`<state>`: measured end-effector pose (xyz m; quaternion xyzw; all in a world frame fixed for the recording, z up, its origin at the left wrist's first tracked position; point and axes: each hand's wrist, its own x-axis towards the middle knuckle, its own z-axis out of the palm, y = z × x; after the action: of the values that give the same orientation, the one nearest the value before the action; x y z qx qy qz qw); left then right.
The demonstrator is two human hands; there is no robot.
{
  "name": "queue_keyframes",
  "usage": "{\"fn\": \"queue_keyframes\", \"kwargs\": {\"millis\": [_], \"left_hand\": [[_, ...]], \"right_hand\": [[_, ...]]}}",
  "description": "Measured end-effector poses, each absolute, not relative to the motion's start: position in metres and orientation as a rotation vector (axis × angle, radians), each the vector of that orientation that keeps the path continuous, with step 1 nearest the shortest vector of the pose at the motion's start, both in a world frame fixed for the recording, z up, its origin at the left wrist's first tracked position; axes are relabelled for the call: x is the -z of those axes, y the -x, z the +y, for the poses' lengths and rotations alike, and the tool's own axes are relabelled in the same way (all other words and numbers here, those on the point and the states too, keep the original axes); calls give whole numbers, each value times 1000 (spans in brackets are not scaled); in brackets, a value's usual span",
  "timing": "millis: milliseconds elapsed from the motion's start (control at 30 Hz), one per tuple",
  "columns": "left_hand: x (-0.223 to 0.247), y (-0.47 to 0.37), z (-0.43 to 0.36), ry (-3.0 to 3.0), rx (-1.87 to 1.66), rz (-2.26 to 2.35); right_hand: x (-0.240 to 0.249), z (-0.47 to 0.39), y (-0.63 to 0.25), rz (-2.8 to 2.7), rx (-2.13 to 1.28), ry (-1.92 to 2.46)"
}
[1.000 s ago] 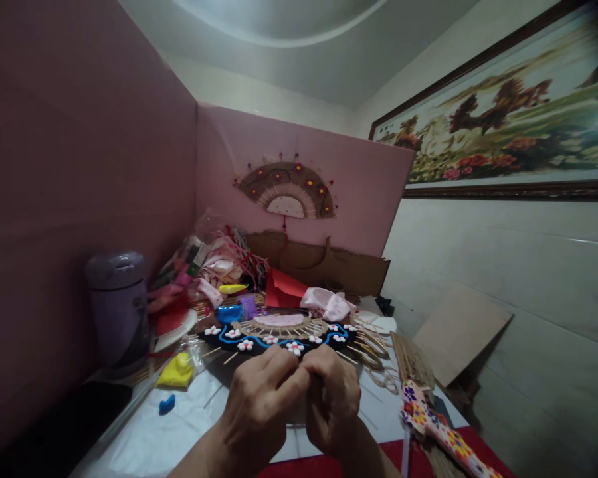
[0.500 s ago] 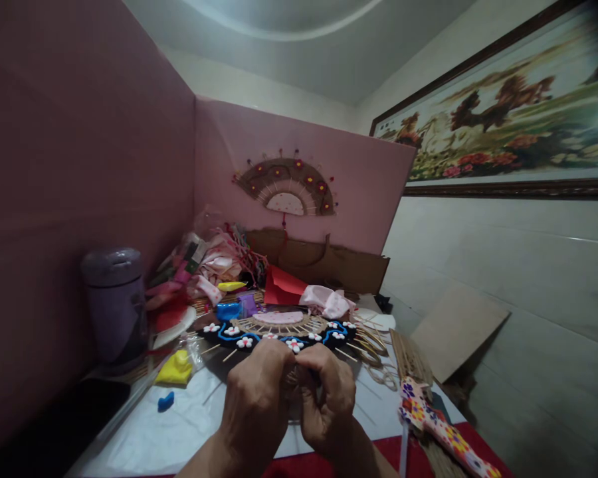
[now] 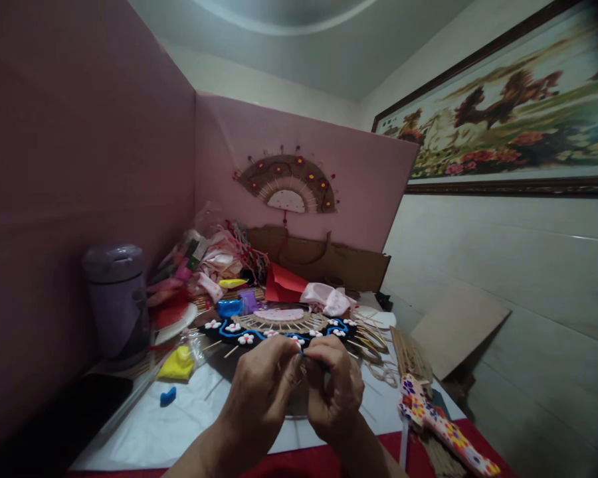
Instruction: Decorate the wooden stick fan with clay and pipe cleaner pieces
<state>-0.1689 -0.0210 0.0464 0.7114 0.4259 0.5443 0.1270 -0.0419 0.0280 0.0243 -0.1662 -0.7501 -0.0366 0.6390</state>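
My left hand (image 3: pixel 264 382) and my right hand (image 3: pixel 333 385) meet fingertip to fingertip at the near edge of a black fan (image 3: pixel 259 335). Both have their fingers pinched together; a tiny bit of something blue shows between the tips, too small to make out. The fan lies flat, with white clay flowers, a wavy blue line, thin sticks and a pink-white half-round centre. A lump of blue clay (image 3: pixel 168 397) and a yellow clay pack (image 3: pixel 177 364) are left of my hands.
A purple tumbler (image 3: pixel 117 305) stands at the left beside a dark flat object (image 3: pixel 80 411). Ribbons and red paper (image 3: pixel 284 284) are piled behind the fan. A finished brown fan (image 3: pixel 289 182) hangs on the pink board. Flower-patterned cloth (image 3: pixel 443 428) lies at the right.
My hands have shifted slightly and the left one has turned, so that its thumb shows more. The view has moved a little.
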Motion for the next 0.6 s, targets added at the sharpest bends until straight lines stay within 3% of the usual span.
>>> {"fn": "queue_keyframes", "kwargs": {"millis": [267, 600], "left_hand": [[-53, 175, -13, -1201, -1182, 638], [-44, 181, -5, -853, -1021, 432]], "right_hand": [[-26, 28, 43, -1679, -96, 369], [-30, 27, 39, -1733, -94, 315]]}}
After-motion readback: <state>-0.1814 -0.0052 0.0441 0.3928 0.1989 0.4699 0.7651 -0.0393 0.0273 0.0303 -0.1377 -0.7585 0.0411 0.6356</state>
